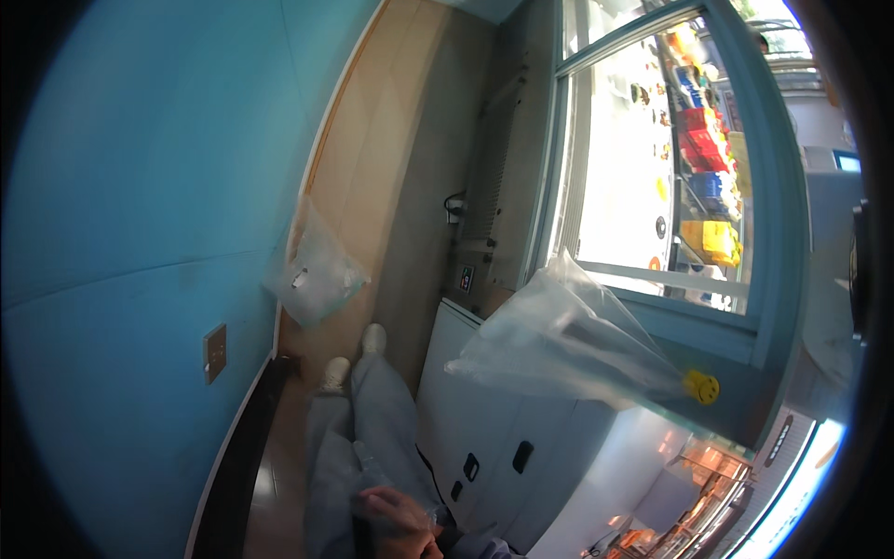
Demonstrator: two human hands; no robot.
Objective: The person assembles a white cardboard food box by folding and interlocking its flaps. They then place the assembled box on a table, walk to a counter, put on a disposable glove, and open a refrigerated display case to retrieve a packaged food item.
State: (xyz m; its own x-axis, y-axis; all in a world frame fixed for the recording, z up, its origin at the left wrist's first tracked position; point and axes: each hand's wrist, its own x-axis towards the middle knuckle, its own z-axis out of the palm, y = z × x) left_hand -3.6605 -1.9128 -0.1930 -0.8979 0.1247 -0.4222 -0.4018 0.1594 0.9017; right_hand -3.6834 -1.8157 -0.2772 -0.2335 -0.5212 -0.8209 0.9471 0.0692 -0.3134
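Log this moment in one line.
Hands: lower edge, grip unclear | near: clear plastic | picture right: translucent bag, tapering to yellow smiley | floor: light shoes

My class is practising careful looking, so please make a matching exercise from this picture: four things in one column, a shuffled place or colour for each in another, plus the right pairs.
Things:
1. Smiley
2. Socket
3. Shoes
4. Hand

Places or colours:
A. On the blue wall
B. Near the picture's lower edge
C. Yellow
D. At the ends of the trouser legs

Right pairs: 1-C, 2-A, 3-D, 4-B
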